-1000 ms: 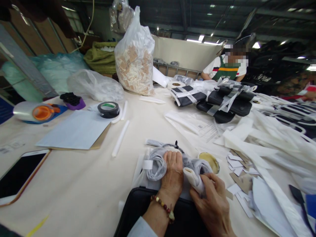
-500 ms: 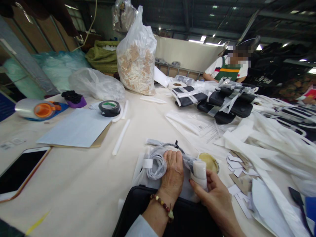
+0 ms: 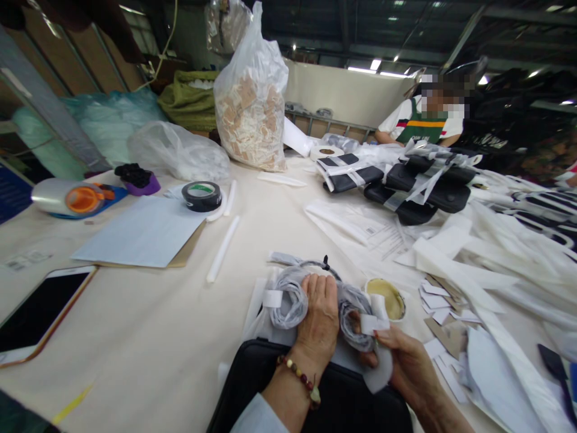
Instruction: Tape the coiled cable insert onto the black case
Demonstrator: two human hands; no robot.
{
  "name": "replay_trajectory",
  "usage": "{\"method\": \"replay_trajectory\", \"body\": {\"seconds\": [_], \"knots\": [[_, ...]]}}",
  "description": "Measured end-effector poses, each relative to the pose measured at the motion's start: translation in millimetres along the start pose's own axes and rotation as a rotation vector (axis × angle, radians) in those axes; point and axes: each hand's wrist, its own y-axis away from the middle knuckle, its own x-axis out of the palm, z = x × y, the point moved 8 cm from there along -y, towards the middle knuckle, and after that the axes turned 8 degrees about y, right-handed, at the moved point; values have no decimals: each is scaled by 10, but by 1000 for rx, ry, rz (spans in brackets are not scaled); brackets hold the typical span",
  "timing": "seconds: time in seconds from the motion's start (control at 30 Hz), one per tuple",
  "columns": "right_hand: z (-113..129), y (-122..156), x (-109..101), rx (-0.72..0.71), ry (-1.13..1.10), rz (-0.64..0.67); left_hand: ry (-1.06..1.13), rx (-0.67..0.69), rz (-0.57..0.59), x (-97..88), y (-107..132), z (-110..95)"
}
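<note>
My left hand (image 3: 318,310), with a beaded bracelet at the wrist, is closed palm-down over the plastic-wrapped strap between two coils; its fingertips are hidden. To its left lies a grey coil (image 3: 288,300) banded with white. My right hand (image 3: 396,355) grips a white strip (image 3: 379,370) at the right grey coil (image 3: 354,313). A small white band (image 3: 374,325) crosses that coil, and some right fingers are hidden behind it. Below both hands is a black bag (image 3: 252,385). Just behind my right hand sits a round tin (image 3: 387,297) with yellowish contents.
White strips (image 3: 469,276) and paper scraps (image 3: 437,300) cover the right side. Wrapped black bags (image 3: 424,186) are piled farther back, near a co-worker (image 3: 424,126). At left lie a phone (image 3: 45,313), grey sheet (image 3: 139,231), black tape roll (image 3: 201,196) and tape dispenser (image 3: 81,198).
The white roll in my right hand has been unrolled into a loose strip, with a band now across the right coil. My right fingers have moved behind that coil. The left hand stays put.
</note>
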Motion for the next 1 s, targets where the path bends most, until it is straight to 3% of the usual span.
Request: {"method": "replay_trajectory", "body": {"seconds": [0.07, 0.2, 0.27, 0.33, 0.43, 0.57, 0.7, 0.8, 0.87, 0.93, 1.0], "knots": [[27, 5, -40, -18, 164, -70, -1, -4, 3, -3, -4, -2], [208, 120, -287, -107, 697, -513, -10, -10, 14, -23, -15, -16], [246, 150, -337, -128, 756, -607, -13, -14, 20, -29, -20, -21], [170, 87, -318, -110, 566, -496, -10, -18, 22, -33, -25, -22], [20, -23, -189, -33, 184, -199, 8, -23, 26, -27, -31, -13], [6, -58, -150, -28, 118, -83, 33, -20, 34, -6, -34, 5], [122, -53, -144, -122, 409, -163, 46, -24, 37, 9, -32, 25], [281, 39, -207, -224, 796, -417, 43, -25, 38, 4, -32, 26], [325, 134, -255, -262, 942, -561, 39, -22, 43, 0, -31, 21], [255, 186, -292, -256, 926, -564, 38, -24, 45, -1, -29, 22], [120, 195, -311, -217, 861, -487, 41, -31, 46, 4, -28, 31]]}}
